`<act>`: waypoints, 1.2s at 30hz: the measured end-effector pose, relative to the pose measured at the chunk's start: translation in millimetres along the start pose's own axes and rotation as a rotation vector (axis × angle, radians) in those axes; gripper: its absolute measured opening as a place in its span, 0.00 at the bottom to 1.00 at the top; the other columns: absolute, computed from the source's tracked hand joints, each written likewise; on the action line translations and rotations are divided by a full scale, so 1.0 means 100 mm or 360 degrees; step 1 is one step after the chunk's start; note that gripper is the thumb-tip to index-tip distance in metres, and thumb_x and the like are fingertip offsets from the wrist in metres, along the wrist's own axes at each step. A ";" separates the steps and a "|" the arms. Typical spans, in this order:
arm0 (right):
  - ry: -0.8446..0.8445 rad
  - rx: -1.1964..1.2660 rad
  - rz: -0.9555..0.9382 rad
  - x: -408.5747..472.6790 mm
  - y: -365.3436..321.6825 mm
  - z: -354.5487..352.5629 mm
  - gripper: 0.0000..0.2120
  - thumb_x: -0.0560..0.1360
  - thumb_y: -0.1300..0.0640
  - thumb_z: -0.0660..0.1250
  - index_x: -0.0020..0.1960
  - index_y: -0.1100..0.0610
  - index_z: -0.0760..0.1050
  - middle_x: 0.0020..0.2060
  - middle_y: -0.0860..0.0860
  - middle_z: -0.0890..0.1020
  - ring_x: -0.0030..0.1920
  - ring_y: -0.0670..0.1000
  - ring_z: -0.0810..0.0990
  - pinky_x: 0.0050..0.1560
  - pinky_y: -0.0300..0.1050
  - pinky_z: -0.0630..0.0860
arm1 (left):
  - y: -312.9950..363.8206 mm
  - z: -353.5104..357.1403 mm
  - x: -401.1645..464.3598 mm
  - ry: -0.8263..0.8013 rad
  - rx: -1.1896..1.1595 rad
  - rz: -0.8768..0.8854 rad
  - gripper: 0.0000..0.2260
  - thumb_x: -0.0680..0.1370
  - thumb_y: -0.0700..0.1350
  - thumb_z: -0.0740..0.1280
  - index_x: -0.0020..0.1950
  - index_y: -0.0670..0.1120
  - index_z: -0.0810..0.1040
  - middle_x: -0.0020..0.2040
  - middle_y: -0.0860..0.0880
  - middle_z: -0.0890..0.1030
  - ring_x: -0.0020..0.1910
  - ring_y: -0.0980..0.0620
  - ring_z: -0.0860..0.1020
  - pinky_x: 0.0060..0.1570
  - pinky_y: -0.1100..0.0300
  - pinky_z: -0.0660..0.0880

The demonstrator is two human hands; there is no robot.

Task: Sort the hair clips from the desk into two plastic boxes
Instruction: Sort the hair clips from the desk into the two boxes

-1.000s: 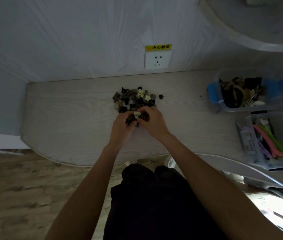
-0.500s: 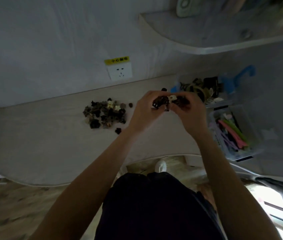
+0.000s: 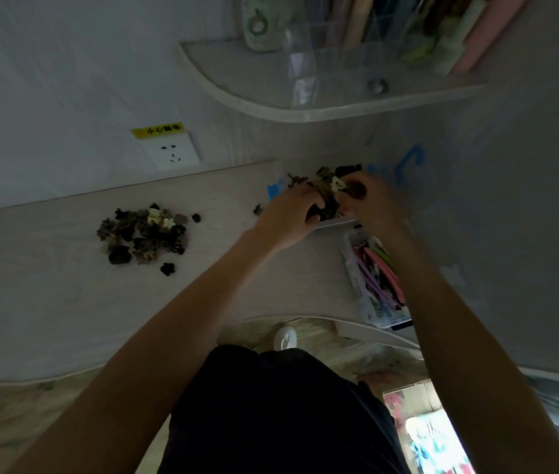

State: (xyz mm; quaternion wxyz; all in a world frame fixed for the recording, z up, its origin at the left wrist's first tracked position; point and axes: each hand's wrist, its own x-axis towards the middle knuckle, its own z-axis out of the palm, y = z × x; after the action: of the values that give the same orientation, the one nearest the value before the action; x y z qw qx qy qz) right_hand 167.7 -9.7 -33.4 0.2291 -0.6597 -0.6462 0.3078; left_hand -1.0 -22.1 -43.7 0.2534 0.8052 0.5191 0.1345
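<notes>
A pile of small dark and cream hair clips (image 3: 144, 234) lies on the pale desk (image 3: 49, 295), left of centre. My left hand (image 3: 288, 213) and my right hand (image 3: 370, 200) are together over the far plastic box (image 3: 336, 222) with blue latches, holding a bunch of small clips (image 3: 331, 191) between them. That box holds dark clips. A second clear box (image 3: 363, 302) nearer me holds long pink, purple and green clips. One dark clip (image 3: 257, 209) lies loose just left of my left hand.
A wall socket (image 3: 172, 153) with a yellow label sits above the desk. A curved shelf (image 3: 305, 97) with a clear organiser and books hangs above the boxes. The right wall stands close behind both boxes. My dark-clothed lap is below.
Both hands carried the bunch of clips from the pile rightward and now hover over the far box. The camera view swung right with them.
</notes>
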 end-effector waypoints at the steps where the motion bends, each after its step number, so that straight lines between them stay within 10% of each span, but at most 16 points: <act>1: 0.0006 -0.0069 -0.0048 0.05 -0.03 -0.02 0.14 0.73 0.58 0.68 0.57 0.60 0.76 0.53 0.58 0.80 0.51 0.54 0.78 0.49 0.40 0.72 | 0.00 0.01 0.00 -0.0002 0.0038 0.0013 0.12 0.77 0.44 0.63 0.60 0.45 0.75 0.63 0.46 0.74 0.56 0.47 0.75 0.53 0.56 0.73; 15: 0.0076 0.0064 -0.0180 -0.15 -0.18 0.07 0.13 0.75 0.64 0.62 0.59 0.60 0.75 0.55 0.57 0.79 0.48 0.50 0.78 0.51 0.40 0.74 | -0.16 0.02 -0.38 0.0483 -0.0354 0.0068 0.11 0.76 0.37 0.64 0.57 0.44 0.78 0.58 0.45 0.78 0.55 0.51 0.78 0.52 0.59 0.77; 22: -0.0225 0.0048 -0.0376 -0.52 -0.53 0.81 0.11 0.77 0.61 0.62 0.58 0.59 0.76 0.54 0.55 0.80 0.46 0.47 0.76 0.51 0.44 0.76 | -0.89 -0.14 -1.25 0.0791 -0.0266 -0.0582 0.10 0.76 0.43 0.65 0.57 0.48 0.77 0.51 0.50 0.81 0.50 0.51 0.78 0.46 0.58 0.76; 27: -0.0502 -0.0395 -0.0208 -0.33 -0.51 1.61 0.29 0.75 0.61 0.62 0.73 0.58 0.56 0.74 0.60 0.55 0.73 0.59 0.55 0.72 0.50 0.57 | -1.49 -0.10 -1.90 0.0586 0.0081 -0.1252 0.37 0.68 0.55 0.74 0.71 0.45 0.63 0.68 0.39 0.66 0.65 0.37 0.63 0.64 0.45 0.66; 36: -0.0531 -0.0352 -0.0034 -0.10 -0.75 2.04 0.21 0.71 0.60 0.66 0.64 0.60 0.69 0.63 0.61 0.68 0.60 0.61 0.71 0.61 0.48 0.68 | -2.21 -0.29 -2.12 0.0416 -0.0271 -0.1292 0.49 0.66 0.57 0.74 0.76 0.46 0.47 0.75 0.40 0.55 0.73 0.41 0.53 0.70 0.45 0.55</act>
State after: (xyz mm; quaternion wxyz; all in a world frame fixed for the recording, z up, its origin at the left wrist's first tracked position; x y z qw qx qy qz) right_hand -28.7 -34.8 -123.7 0.0482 -0.6138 -0.7120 0.3376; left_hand -274.9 -132.3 -130.5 0.2834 0.4882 0.8083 0.1671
